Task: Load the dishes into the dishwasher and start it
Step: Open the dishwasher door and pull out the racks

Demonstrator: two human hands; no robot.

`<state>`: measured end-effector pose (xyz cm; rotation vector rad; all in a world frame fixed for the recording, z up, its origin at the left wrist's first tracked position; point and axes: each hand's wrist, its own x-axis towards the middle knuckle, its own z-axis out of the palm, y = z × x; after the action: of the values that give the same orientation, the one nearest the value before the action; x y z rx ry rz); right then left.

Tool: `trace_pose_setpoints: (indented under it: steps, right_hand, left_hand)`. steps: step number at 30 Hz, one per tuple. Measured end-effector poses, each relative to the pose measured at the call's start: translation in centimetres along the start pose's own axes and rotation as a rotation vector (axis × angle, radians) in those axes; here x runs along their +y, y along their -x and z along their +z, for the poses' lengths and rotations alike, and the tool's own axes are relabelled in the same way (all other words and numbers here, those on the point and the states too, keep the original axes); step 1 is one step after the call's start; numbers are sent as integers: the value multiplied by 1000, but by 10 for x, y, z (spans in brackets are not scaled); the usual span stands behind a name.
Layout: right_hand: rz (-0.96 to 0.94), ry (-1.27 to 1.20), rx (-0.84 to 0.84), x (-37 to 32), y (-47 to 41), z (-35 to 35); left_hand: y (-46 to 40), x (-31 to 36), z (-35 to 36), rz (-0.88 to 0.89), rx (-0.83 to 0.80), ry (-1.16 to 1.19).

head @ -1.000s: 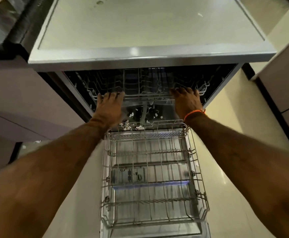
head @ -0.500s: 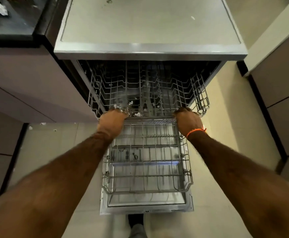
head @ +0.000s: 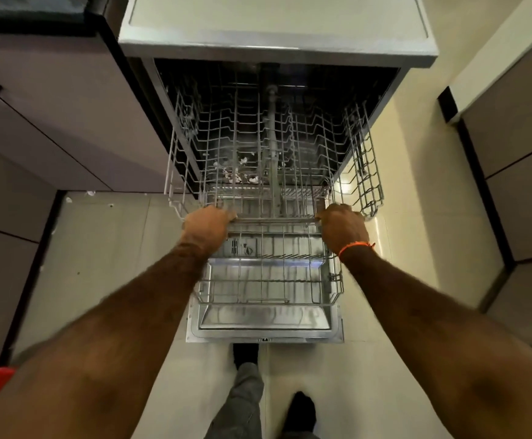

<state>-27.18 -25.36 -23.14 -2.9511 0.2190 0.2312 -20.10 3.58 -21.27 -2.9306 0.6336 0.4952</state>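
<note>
Wire upper rack (head: pixel 274 147) front edge in both hands (head: pixel 207 221).

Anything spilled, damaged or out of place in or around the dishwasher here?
White scraps lie scattered on the dishwasher's dark floor beneath the upper rack; more white bits sit on the floor tiles by the cabinet base. Both racks look intact and empty.

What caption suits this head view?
Both hands, left hand and right hand, grip the empty upper rack above the lower rack.

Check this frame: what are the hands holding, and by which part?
Both the left hand and right hand grip the upper rack by its front rail, near each corner.
</note>
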Motion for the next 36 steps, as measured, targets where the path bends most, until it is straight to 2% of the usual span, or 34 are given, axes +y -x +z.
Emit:
trace_pose_setpoints:
  steps: [4, 8, 13, 16, 19, 21, 25, 30, 36]
  right_hand:
    - [-29, 49, -12, 6, 39, 16]
    - [-32, 51, -48, 3, 56, 18]
    - [-43, 52, -76, -1, 110, 29]
    - [-56, 54, -72, -1, 138, 35]
    - [-30, 22, -61, -8, 148, 38]
    - [2, -9, -102, -15, 147, 34]
    - [-2, 16, -176, -25, 147, 15]
    - [-59, -64, -166, -49, 151, -31]
    - [-199, -162, -248, -119, 156, -117]
  left_hand:
    - [30, 1, 25, -17, -47, -3]
    - [49, 4, 22, -1, -48, 4]
    - [92, 9, 32, 14, -133, 18]
    - [117, 14, 43, 49, -117, -28]
    - [126, 11, 50, 8, -87, 63]
    - [126, 10, 47, 13, -128, 150]
    - [139, 13, 20, 44, -211, 268]
    - [179, 2, -37, 26, -143, 334]
    - [239, -40, -111, -46, -25, 338]
